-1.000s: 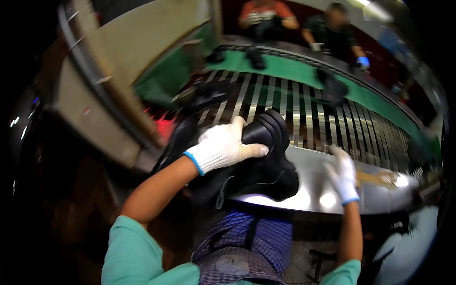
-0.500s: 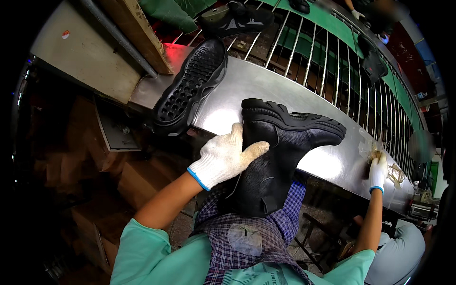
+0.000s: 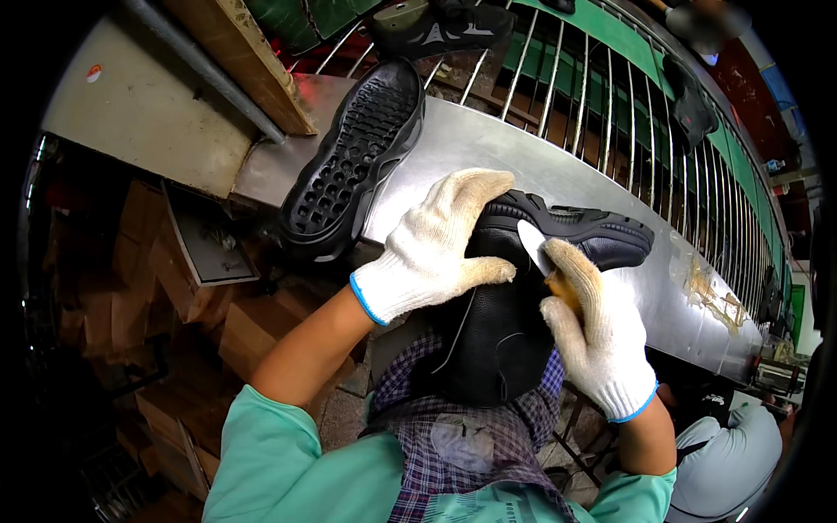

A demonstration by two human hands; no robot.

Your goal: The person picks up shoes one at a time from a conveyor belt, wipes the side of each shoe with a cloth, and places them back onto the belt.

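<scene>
A black leather boot (image 3: 501, 327) lies upside down across my lap, its chunky sole turned up and its toe to the right. My left hand (image 3: 440, 244) in a white knit glove closes around the heel end, thumb along the leather and fingers at the sole. In my gloved right hand (image 3: 597, 331) is a small knife with a short pale blade (image 3: 532, 245) and a yellow-brown handle (image 3: 565, 290). The blade lies against the boot just below the sole edge. A loose black sole (image 3: 353, 166), inner side up, rests on the metal ledge left of the boot.
The metal ledge (image 3: 488, 144) runs before me, beside a rack of metal bars (image 3: 580, 105) over a green belt. Black shoes (image 3: 440, 33) stand on the bars. Yellowish residue (image 3: 711, 292) sticks to the ledge at right. Cardboard boxes (image 3: 270, 336) sit lower left; another person (image 3: 728, 462) is at lower right.
My right hand has come from the ledge at far right to the boot, now holding the knife. My left hand has shifted up onto the heel, and the boot has moved slightly right.
</scene>
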